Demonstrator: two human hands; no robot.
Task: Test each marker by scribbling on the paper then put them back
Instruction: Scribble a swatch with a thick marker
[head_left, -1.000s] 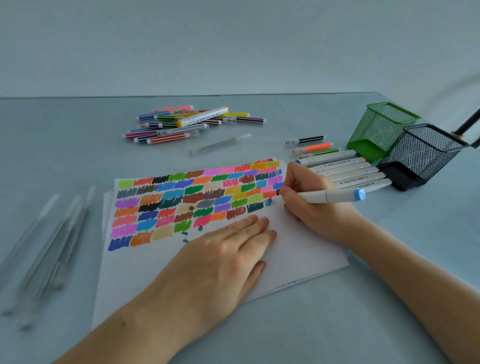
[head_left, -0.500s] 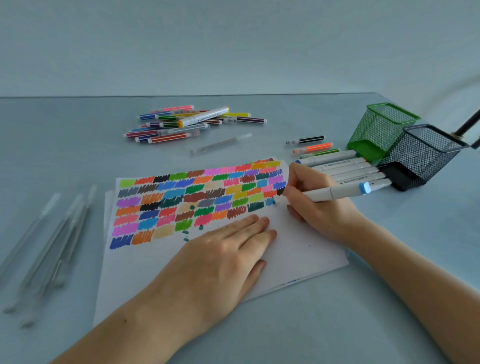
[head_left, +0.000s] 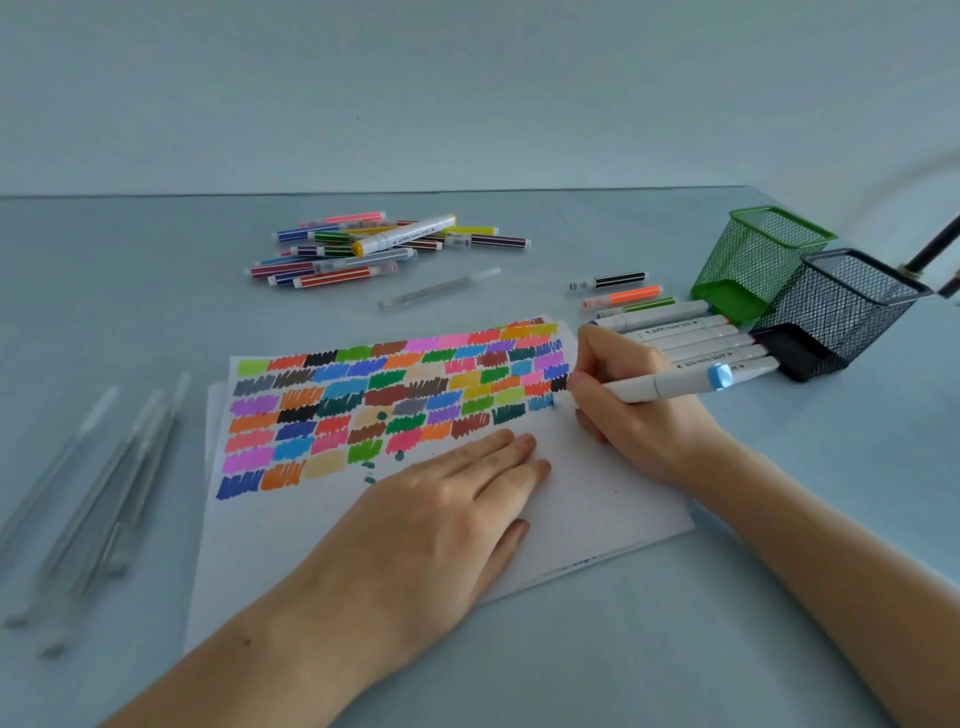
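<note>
1. The right hand (head_left: 631, 415) has its fingers wrapped in a writing grip round a white-barrelled marker with a light blue end cap (head_left: 670, 383); its tip meets the white sheet of paper (head_left: 597, 483) at the right end of a row of coloured scribble patches (head_left: 395, 400), just beside a blue patch.
2. The left hand (head_left: 447, 514) lies flat on the paper, fingers straight, holding nothing and pinning the sheet.
3. Risk: the writing hand's heel rests on the paper, so it could smear fresh ink. If the flat hand lifts, the sheet may slide on the pale blue surface (head_left: 675, 649).
4. Risk: the row of white markers (head_left: 691, 343) lies just behind the knuckles; a wide stroke could knock them. The tilted black mesh pen holder (head_left: 836, 312) and green mesh pen holder (head_left: 753, 260) may tip when markers go back.
5. Barrel printing on the white markers is too small to read.
</note>
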